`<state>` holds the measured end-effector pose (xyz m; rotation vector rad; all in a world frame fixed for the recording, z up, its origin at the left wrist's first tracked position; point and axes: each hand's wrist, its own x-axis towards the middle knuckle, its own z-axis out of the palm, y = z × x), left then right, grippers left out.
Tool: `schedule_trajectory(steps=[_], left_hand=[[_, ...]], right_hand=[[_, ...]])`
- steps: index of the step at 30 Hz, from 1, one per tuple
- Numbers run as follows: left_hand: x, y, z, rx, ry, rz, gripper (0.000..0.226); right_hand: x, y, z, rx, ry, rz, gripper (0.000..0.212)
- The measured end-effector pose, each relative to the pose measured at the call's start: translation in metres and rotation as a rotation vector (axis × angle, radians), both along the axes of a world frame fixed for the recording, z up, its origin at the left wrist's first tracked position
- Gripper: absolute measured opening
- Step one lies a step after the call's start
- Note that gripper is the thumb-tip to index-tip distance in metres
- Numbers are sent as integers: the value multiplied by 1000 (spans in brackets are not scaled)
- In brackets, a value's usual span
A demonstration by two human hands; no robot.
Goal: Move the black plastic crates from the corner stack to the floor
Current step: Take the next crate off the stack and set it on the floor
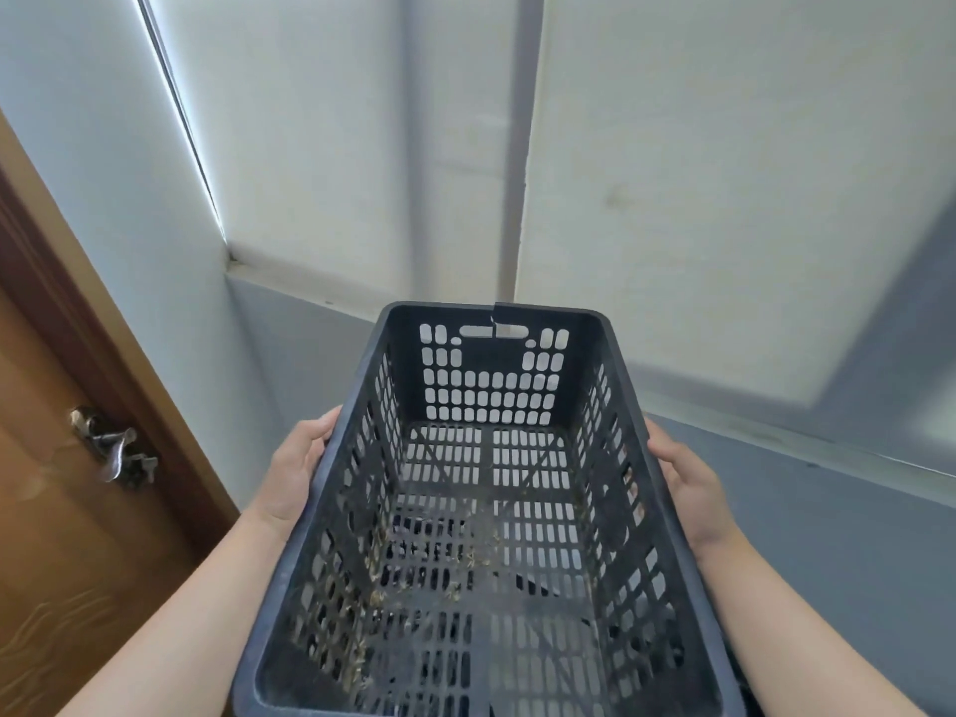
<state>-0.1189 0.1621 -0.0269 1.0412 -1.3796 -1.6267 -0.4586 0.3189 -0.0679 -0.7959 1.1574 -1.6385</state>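
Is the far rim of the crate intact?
No, the black crate has a crack through its far rim above the handle slot.

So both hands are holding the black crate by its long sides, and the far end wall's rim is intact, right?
Not quite. The head view shows both the left hand and right hand holding the black crate by its long sides, but the far rim is cracked above the handle slot.

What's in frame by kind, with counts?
Black plastic crate, held up, far rim cracked: 1
Hands gripping its long sides: 2, left hand and right hand
Wooden door: 1
Metal door handle: 1
Total: 5
Dark shapes show through the crate floor; cannot tell if they are more crates.
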Motion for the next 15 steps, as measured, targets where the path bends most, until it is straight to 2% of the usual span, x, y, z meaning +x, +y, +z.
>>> schedule_trajectory(steps=[15], left_hand=[[-100,76,-4,13,1,-283,42]], right_hand=[[-43,149,-6,54,16,-276,49]])
